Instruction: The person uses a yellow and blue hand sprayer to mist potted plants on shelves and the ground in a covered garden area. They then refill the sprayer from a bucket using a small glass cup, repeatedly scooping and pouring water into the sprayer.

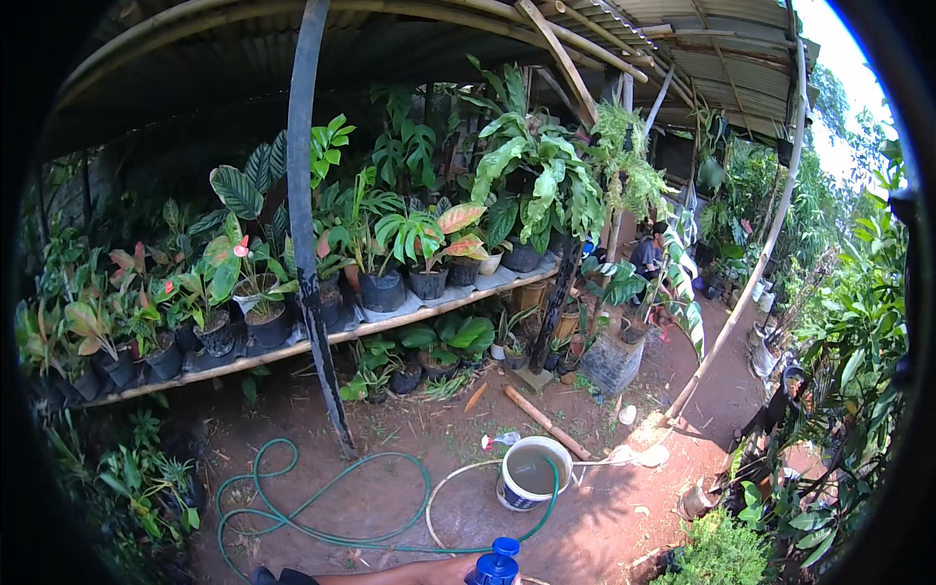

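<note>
At the bottom edge, a bare forearm with a dark sleeve reaches in from the left. It ends in my left hand (452,572), which is closed around a blue plastic bottle top with a knob, apparently a pump sprayer (497,564). Its lower part is cut off by the picture's edge. My right hand is out of view. Beyond the sprayer stands a white bucket (521,499) of murky water. A green garden hose (358,541) dips into it and loops over the soil to the left. A clear spray bottle with a red-and-white head (502,439) lies behind the bucket.
A bamboo-edged shelf (439,301) holds several potted plants. A dark post (311,256) stands before it. A bamboo piece (545,422) lies behind the bucket; a slanting pole (746,292) rises at right. Farther back, a person (647,257) sits low among plants. Shrubs (841,351) line the right.
</note>
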Tool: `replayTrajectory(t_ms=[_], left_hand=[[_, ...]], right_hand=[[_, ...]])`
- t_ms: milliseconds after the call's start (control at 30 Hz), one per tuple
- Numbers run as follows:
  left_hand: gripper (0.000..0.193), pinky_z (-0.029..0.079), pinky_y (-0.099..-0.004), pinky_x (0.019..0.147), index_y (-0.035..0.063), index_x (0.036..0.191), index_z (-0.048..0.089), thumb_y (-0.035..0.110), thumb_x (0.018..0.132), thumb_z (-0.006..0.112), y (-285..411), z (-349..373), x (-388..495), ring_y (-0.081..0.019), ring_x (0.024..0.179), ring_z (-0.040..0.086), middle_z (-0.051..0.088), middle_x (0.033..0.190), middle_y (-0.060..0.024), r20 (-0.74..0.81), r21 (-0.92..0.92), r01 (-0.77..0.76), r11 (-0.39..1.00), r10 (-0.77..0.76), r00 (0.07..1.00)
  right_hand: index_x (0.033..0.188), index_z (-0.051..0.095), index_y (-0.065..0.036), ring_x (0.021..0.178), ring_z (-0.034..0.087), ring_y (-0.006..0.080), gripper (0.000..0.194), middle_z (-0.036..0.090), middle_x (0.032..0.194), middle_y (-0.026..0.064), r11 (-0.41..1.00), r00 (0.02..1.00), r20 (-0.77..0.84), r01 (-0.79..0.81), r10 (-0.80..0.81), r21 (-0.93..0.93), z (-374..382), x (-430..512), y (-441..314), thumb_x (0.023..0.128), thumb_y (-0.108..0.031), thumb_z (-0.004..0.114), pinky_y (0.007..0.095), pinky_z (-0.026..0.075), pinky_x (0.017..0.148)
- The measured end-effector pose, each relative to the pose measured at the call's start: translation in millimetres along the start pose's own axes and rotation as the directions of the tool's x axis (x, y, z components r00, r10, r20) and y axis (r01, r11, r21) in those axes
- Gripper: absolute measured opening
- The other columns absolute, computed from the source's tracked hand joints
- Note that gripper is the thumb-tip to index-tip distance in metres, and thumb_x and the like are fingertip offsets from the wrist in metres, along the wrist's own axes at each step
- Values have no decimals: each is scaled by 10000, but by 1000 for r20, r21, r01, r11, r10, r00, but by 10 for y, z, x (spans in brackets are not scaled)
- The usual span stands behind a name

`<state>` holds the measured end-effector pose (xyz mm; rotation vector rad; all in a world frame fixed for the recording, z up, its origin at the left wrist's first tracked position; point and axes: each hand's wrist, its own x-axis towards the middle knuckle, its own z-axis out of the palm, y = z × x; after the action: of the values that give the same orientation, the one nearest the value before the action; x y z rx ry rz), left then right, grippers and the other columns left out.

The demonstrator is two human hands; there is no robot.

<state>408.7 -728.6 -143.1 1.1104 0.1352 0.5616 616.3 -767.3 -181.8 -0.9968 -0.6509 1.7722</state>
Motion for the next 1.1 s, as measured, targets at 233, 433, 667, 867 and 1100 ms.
replayTrajectory(t_ms=[233,433,667,867,1100], left_hand=[[728,526,-389,1075,18,1365,622,344,806,954,35,-237,-767,-189,1165,678,715,1255,-86,-285,-40,-106,994,90,954],[695,542,-394,1058,2,1354,635,380,839,908,393,-418,-1479,-195,1174,684,719,1253,-92,-309,-90,-126,988,92,946],[672,570,-389,1021,12,1256,650,440,811,916,789,-274,-1688,-224,1115,710,721,1211,-129,-795,44,-118,992,106,597],[589,586,-409,1019,28,1289,631,451,927,823,788,-701,-1786,-231,1110,719,728,1227,-126,-738,238,-214,947,319,594],[575,574,-406,1050,40,1358,583,400,968,805,587,-1436,-1574,-219,1167,700,708,1287,-118,-591,320,-460,828,554,586]], right_hand=[[1281,686,-46,861,720,220,526,759,1043,75,995,1000,2,16,-15,-103,657,607,185,1107,-523,548,379,599,815],[1293,684,-46,892,727,221,532,764,1066,78,989,999,27,-29,33,-143,949,945,656,1106,-526,550,382,602,844],[1307,682,-47,927,735,221,540,770,1093,82,987,989,111,-84,100,-139,1050,696,1139,1105,-530,553,386,607,877],[1376,663,-56,1107,718,237,586,755,1243,101,919,926,115,-372,359,133,961,710,1585,1106,-559,530,411,581,1006],[1477,612,-77,1321,646,299,589,679,1448,133,820,902,-21,-381,430,428,975,1040,1545,1122,-531,488,479,533,1126]])
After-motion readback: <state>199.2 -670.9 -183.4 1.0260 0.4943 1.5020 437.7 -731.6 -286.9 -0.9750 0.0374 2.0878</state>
